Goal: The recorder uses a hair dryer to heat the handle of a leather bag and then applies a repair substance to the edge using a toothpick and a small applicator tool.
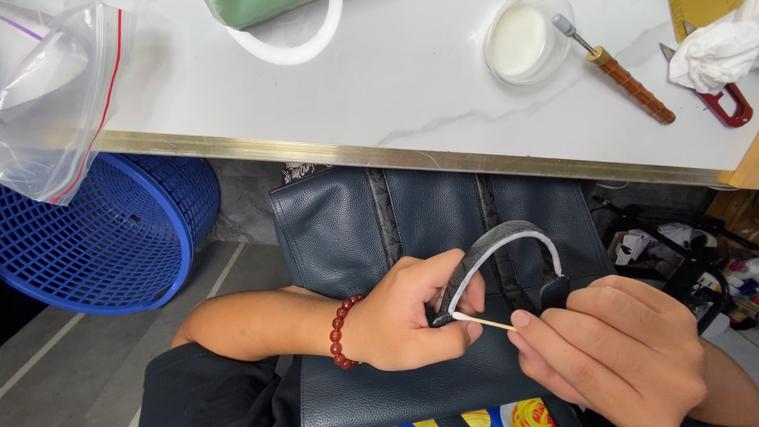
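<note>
A dark blue leather bag (340, 229) lies on my lap below the table edge. My left hand (407, 316), with a red bead bracelet (340, 332) on its wrist, pinches the lower end of the bag's curved grey handle (506, 237), whose inner edge is coated white. My right hand (624, 348) holds a thin wooden stick (486, 321) with a white tip, and the tip touches the handle's edge near my left thumb.
On the white marble table (395, 87) stand a small round dish of white paste (523, 39), a wooden-handled tool (628, 79), crumpled tissue (715, 47) and red-handled scissors (731, 107). A clear plastic bag (55, 95) hangs over a blue mesh basket (103, 237) at left.
</note>
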